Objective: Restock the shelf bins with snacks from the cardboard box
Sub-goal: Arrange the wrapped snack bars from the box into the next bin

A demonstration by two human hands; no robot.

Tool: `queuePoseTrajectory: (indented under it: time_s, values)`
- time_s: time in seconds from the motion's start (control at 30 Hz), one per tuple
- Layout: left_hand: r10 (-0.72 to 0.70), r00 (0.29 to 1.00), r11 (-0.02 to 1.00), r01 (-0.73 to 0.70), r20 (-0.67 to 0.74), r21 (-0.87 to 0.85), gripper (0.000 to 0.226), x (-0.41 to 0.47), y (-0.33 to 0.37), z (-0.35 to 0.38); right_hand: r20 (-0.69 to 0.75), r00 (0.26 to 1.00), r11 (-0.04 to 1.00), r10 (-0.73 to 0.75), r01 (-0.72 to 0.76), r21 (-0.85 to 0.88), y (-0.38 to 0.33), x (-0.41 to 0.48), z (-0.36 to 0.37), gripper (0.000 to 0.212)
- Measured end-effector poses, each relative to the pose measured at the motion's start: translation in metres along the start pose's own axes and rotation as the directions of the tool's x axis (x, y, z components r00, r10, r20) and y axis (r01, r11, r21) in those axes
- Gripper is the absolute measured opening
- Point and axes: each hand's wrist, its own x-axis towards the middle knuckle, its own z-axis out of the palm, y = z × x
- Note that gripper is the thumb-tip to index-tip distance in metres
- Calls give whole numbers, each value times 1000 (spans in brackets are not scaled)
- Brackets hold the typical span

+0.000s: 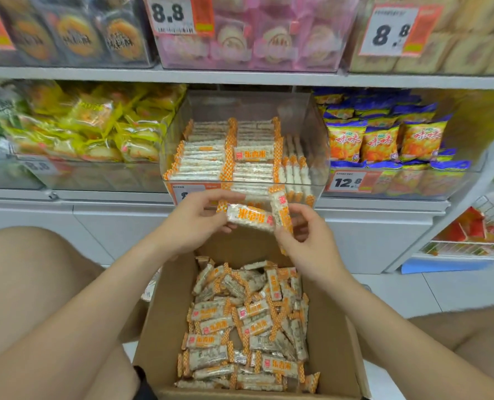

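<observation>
An open cardboard box [165,327] stands on the floor between my knees, holding several loose orange-and-white rice snack bars [248,321]. Above it, my left hand [194,223] grips one bar [250,216] lying sideways. My right hand [309,243] pinches another bar [280,209] held upright, its end touching the first bar. Both hands hover just in front of a clear shelf bin [318,157] in which the same bars lie stacked in neat rows.
A bin of yellow packets [96,125] sits to the left, a bin of orange-and-blue bags [384,137] to the right. An upper shelf [240,76] carries more bins with price tags. A wire basket [470,238] hangs at far right.
</observation>
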Motion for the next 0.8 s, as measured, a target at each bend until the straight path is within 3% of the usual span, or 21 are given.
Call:
queuePoseTrajectory:
  time_s: [0.13,0.23,0.3,0.43,0.5,0.57,0.63,0.7,0.8]
  values:
    - [-60,992,994,50,-114,-93,40,-3,5,2,-29,985,944,169,-153,293,-9,-1,10,49]
    - [-92,989,986,74,-118,-147,33,-5,4,13,27,994,918,103,-106,381,-25,-4,17,46]
    - [-94,991,980,75,-95,-184,31,-4,6,22,7,998,936,59,-58,346,-35,-4,17,48]
    - [-62,975,973,11,-214,-232,23,4,20,20,-44,998,981,-53,61,182,-51,6,6,36]
    - [-39,984,970,-4,-173,-243,37,8,31,15,-49,991,986,-126,130,102,-62,10,0,48]
    - [-29,993,968,1,-112,-251,58,12,40,10,-61,959,961,-276,275,-14,-71,18,-3,39]
    - [-35,996,968,14,-79,-249,57,18,49,6,-68,922,918,-381,369,-141,-77,27,-3,31]
    - [-41,997,947,20,-58,-320,41,25,56,1,-7,932,928,-363,361,-91,-84,39,-3,32]
    - [-46,996,914,12,-75,-405,36,41,58,-7,173,916,929,-362,371,-18,-93,64,-8,39]
